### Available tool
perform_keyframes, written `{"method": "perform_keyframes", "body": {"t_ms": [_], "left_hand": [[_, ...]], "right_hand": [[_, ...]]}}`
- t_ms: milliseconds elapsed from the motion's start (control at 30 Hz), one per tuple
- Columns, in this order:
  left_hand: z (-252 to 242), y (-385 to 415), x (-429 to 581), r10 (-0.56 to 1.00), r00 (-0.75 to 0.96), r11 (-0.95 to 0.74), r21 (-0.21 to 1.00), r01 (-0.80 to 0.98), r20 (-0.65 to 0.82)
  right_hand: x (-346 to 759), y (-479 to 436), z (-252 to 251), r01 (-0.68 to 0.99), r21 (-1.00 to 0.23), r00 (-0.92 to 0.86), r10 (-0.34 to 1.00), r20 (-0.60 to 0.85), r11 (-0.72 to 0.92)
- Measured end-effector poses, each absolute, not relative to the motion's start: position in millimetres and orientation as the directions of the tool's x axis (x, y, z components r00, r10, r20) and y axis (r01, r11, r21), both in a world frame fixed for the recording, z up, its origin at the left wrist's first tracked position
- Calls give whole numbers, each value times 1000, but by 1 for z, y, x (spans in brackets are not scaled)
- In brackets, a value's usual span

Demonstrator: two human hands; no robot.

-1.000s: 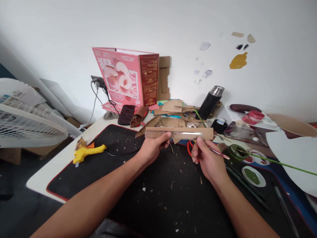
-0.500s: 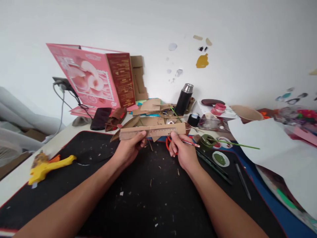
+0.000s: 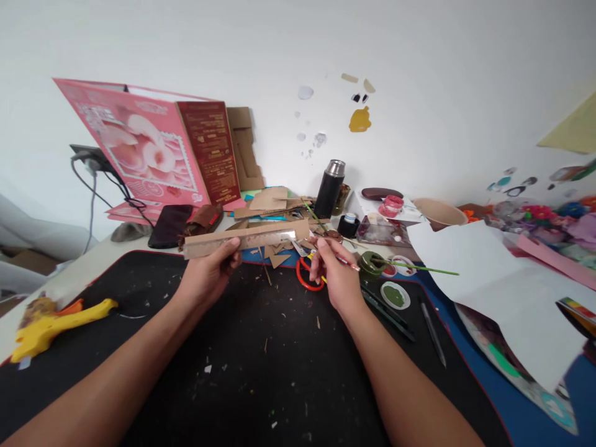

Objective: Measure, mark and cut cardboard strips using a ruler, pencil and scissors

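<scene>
My left hand is closed around a cardboard strip and a clear ruler laid along it, thumb pressed on top. Both are held up above the mat's far edge, sloping slightly upward to the right. A thin pencil with a red-marked shaft is gripped in my right hand, its front end pointing toward the strip's right end. Whether the tip touches the strip I cannot tell. Red-handled scissors lie just left of my right hand, partly hidden behind it.
Cardboard scraps are heaped behind the strip. A black flask, a green paint jar with a brush across it and a paint lid stand rightward. A yellow glue gun lies left on the black mat.
My right hand has let go of the strip and ruler and moved slightly away, keeping the pencil. The left hand alone holds them. The view has turned rightward.
</scene>
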State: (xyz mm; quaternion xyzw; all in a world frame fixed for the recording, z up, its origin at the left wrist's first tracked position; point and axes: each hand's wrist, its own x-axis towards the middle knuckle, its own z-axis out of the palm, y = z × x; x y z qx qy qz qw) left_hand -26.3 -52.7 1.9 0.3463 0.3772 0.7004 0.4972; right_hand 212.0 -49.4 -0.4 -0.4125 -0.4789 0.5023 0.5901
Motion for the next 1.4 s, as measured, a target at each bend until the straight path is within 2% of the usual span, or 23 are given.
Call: {"method": "perform_keyframes", "body": {"t_ms": [167, 367, 767, 1400], "left_hand": [[0, -51, -27, 948, -297, -236, 880, -412, 115], [-6, -51, -28, 958, -247, -228, 903, -363, 143], [1, -57, -22, 973, -176, -194, 938, -287, 147], [-2, -57, -22, 979, -150, -181, 933, -312, 140]], "right_hand": [[221, -51, 7, -114, -963, 129, 965, 229, 244], [219, -59, 12, -59, -949, 49, 951, 306, 308], [221, -58, 14, -23, -943, 53, 942, 330, 332], [222, -58, 11, 27, -930, 38, 929, 368, 367]]}}
